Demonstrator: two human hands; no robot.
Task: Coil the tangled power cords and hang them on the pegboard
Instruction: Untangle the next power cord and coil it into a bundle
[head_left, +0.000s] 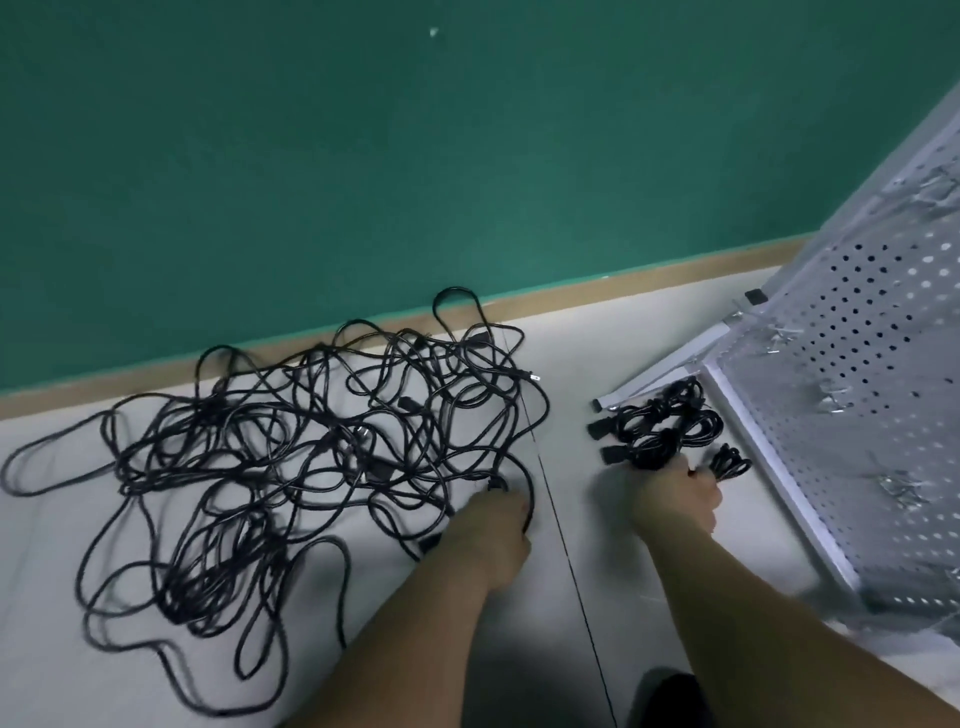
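Teal-green wall (363, 156) filled the upper half of the view, met by a tan baseboard (571, 283) that ran along a pale, white floor (597, 353). A thin dark seam (571, 566) crossed the floor from the baseboard toward the near edge, passing between the person's two forearms. Left of that seam lay the tangled power cords (291, 457), a wide black sprawl of loops and plugs that reached back to the baseboard. On the right a white pegboard (857, 374) stood tilted, with several metal hooks (836, 395) fixed in its holes. Just beside its lower frame, on the floor, sat the coiled bundles (660, 426) of black cord, and a small coil (730, 461) lay apart from them, nearer the board. The left hand (496, 535) was at the right edge of the tangle, knuckles up, fingers curled round a strand where a loop curved past them. The right hand (675, 501) rested at the near edge of the coiled bundles, its back to the camera. Its fingers were tucked out of sight beneath it, so I could not tell whether it gripped them or only touched them. The whole frame was somewhat blurred.
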